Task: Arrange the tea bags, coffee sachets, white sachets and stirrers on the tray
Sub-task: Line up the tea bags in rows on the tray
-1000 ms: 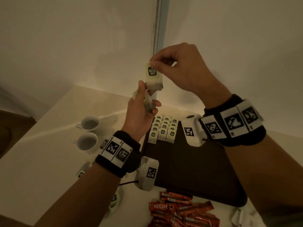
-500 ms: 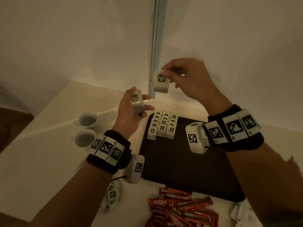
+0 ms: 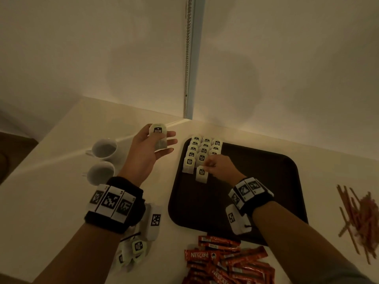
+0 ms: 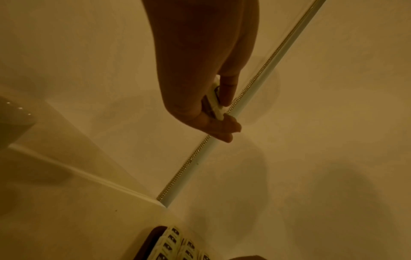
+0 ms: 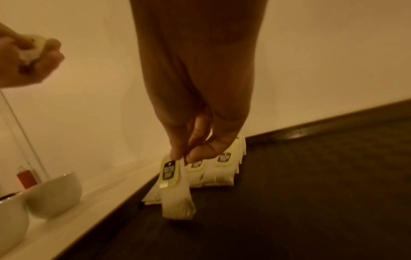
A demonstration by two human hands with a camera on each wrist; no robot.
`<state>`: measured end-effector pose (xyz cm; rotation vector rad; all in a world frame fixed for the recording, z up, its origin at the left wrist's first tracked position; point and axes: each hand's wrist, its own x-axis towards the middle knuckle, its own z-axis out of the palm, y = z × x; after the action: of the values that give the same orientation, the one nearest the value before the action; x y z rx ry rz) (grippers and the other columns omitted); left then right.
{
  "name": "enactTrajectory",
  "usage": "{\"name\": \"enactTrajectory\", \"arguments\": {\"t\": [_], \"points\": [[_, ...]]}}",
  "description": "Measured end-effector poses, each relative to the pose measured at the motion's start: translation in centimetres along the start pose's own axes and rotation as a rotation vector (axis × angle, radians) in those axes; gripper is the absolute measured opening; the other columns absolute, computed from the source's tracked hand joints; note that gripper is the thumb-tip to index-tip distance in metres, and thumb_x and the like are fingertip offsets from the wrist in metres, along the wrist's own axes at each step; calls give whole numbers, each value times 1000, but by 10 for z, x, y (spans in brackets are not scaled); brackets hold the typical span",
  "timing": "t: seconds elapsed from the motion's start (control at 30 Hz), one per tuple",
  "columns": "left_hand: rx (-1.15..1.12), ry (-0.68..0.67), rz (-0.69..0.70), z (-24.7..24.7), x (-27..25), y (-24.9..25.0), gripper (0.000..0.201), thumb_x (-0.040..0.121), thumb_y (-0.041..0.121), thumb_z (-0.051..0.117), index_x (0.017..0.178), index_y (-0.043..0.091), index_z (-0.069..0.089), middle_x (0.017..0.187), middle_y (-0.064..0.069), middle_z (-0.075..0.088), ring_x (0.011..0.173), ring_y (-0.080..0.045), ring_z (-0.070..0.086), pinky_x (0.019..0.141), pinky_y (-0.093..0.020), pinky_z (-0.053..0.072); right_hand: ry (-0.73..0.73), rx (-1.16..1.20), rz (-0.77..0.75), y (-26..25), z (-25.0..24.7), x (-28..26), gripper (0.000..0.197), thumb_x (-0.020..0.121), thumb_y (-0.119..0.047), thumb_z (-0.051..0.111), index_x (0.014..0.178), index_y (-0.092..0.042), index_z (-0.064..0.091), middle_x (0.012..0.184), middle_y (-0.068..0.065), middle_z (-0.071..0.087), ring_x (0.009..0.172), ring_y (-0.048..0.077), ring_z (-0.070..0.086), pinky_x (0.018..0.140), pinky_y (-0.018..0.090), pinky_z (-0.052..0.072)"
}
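Note:
A dark brown tray [image 3: 256,181] lies on the pale counter. Several tea bags [image 3: 203,150] stand in rows at its far left corner. My right hand [image 3: 207,166] pinches one tea bag [image 3: 201,174] by its top at the near end of the rows; in the right wrist view this tea bag [image 5: 175,190] hangs just above the tray floor [image 5: 311,202]. My left hand [image 3: 158,140] hovers left of the tray and holds another tea bag [image 3: 159,136] between thumb and fingers, also seen edge-on in the left wrist view [image 4: 215,100].
Two white cups [image 3: 102,160] stand left of my left arm. Loose tea bags [image 3: 133,251] lie near the front edge. Red Nescafé coffee sachets [image 3: 225,261] are heaped in front of the tray, and brown stirrers [image 3: 359,218] lie to its right. Walls close off the back.
Both hands have dropped from in front of the wall. The right hand carried its tea bag down to the rows on the tray; the left moved down and left with its bag.

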<state>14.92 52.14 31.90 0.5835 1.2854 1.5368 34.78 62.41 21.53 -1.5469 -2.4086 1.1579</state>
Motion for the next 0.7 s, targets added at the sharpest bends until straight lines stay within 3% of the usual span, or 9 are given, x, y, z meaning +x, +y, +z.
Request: {"name": "enactTrajectory", "arguments": {"t": [0.23,0.3,0.37,0.57,0.7], "points": [[-120,37,-42,-4,6,-4,12,96,7,47,93,12,58,89,-10,72,81,-25,70,64,-24,55,139,24,120,6,13,32,14,86,-14,66,97,-6,66,107,9,64,100,19,60,85,25,47],[-162,28,-79,-3,7,-2,12,98,14,44,100,9,55,89,-12,72,78,-26,71,62,-25,56,150,14,128,7,16,38,12,86,-12,65,97,-6,65,107,9,64,100,18,59,83,22,46],[-203,8,-134,-2,9,0,26,100,26,39,107,7,55,88,-13,73,75,-26,71,60,-25,56,169,-17,111,8,18,42,11,86,-11,65,96,-6,66,105,9,64,97,16,59,79,19,44],[-236,-28,-177,2,8,0,38,100,44,32,108,13,52,92,-18,71,76,-31,71,57,-26,56,171,-18,108,6,18,45,12,87,-14,64,97,-7,65,103,8,65,97,18,61,79,22,47],[-221,-82,-185,9,10,4,47,99,52,25,112,13,48,89,-18,72,74,-31,71,54,-25,55,312,271,-81,-41,-14,26,23,95,-31,52,99,-13,65,88,-5,63,77,1,56,71,19,41]]}}
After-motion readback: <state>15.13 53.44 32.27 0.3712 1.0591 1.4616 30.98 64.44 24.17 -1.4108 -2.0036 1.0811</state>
